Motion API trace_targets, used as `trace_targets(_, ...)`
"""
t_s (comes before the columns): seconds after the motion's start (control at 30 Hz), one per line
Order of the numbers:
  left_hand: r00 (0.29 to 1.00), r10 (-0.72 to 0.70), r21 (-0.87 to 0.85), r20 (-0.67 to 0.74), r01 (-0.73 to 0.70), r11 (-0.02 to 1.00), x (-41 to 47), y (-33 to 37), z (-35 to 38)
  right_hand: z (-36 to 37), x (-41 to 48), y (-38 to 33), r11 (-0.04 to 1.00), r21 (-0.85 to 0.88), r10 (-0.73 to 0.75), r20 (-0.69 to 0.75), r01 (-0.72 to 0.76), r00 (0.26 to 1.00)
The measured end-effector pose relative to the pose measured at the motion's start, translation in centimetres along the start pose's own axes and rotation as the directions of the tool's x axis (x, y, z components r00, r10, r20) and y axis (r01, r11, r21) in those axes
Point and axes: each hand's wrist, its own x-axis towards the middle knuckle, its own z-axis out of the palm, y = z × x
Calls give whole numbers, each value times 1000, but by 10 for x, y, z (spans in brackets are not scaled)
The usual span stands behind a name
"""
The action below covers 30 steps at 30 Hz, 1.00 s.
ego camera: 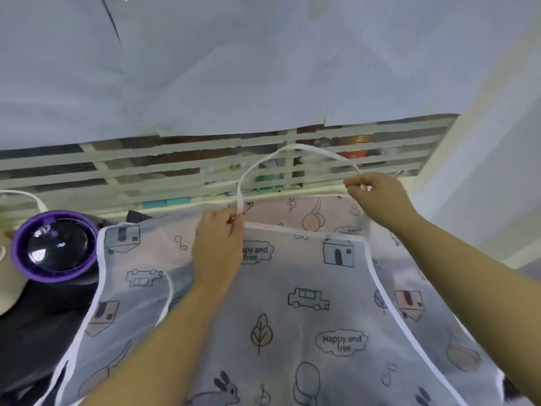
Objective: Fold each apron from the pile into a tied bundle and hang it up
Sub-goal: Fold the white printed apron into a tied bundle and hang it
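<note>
1. Nearest you, filling the lower middle of the frame, the apron (292, 288) lies spread flat and face up, a thin printed sheet with white edging. No fold has been made in it.
2. At the lower left, dark cloth (35, 317) shows beside the apron's edge. A beige cap (7, 276) sits at the left border.
3. Your left hand (218, 244) is at the centre of the frame, on the bib's top edge. Its fingers are curled and pinch one end of the neck loop (295, 147).
4. Your right hand (377, 197) is at centre right, slightly farther away. It pinches the loop's other end, and the strap arches up between your two hands.
5. Just beyond the bib, a pinkish printed apron (330, 212) shows underneath. That is probably the rest of the pile, though you cannot tell how many aprons it holds.
6. At the middle left, a purple round object (55, 247) with a dark glossy centre rests near the apron's corner.
7. Farther back, a white slatted grille (146, 168) runs across the frame. A pale sheet (234, 68) hangs over the upper half.
8. Judged from this, you are at the very start of this apron, only gathering its neck loop. The folding, the tying into a bundle and the hanging are all left to do. No finished bundle and no hanging place are in view.
</note>
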Motion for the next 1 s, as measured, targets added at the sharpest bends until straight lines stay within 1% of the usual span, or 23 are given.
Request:
trace_targets(0.03,1000,-4,3,3,4,1000,9,5,-2,-2,11,-4,1000,-29,-6,12,6,1000)
trace_targets(0.1,1000,-28,-38,6,28,999,20,10,-4,-5,25,-9,1000,-4,0,5,0,1000)
trace_targets(0.13,999,-43,-58,21,44,997,30,9,-3,-5,34,-11,998,58,9,-10,-8,1000)
trace_targets(0.2,993,-84,-38,85,87,995,49,3,4,2,47,-10,983,183,28,-3,-27,1000)
trace_targets(0.23,988,-103,-8,116,105,994,57,-2,9,9,50,-8,983,183,16,23,-20,1000)
trace_targets(0.27,985,-112,24,132,109,994,65,-7,15,18,56,-5,990,140,-9,55,1,998)
trace_targets(0.33,987,-110,69,118,103,992,75,-17,28,37,62,5,998,35,-63,115,59,991)
trace_targets(0.47,995,-74,85,64,69,994,83,-30,52,70,72,32,993,-77,-77,197,94,977)
trace_targets(0.5,995,-42,79,90,35,996,81,-31,55,75,72,39,979,-148,-100,239,138,966)
trace_targets(0.57,975,23,96,220,-46,994,74,-33,66,88,73,55,908,-320,-151,351,270,924)
trace_targets(0.6,958,63,154,280,-110,982,67,-36,71,92,73,60,872,-375,-161,384,313,909)
trace_targets(0.63,944,96,256,316,-182,949,60,-41,77,97,73,66,855,-403,-162,391,327,906)
trace_targets(0.67,932,141,369,335,-267,890,51,-45,82,101,73,69,850,-411,-174,372,329,912)
trace_targets(0.7,911,199,436,360,-353,828,41,-48,87,105,73,72,848,-412,-190,351,333,917)
trace_targets(0.77,839,325,449,437,-516,729,17,-60,95,110,71,75,845,-411,-222,312,342,924)
trace_targets(0.8,803,342,450,489,-568,689,5,-66,98,111,70,76,842,-413,-231,307,348,923)
trace_targets(0.87,748,305,450,589,-617,646,-15,-81,102,113,65,77,825,-439,-224,323,356,920)
trace_targets(1.0,715,233,454,660,-625,635,-33,-87,99,113,47,79,776,-524,-138,401,350,906)
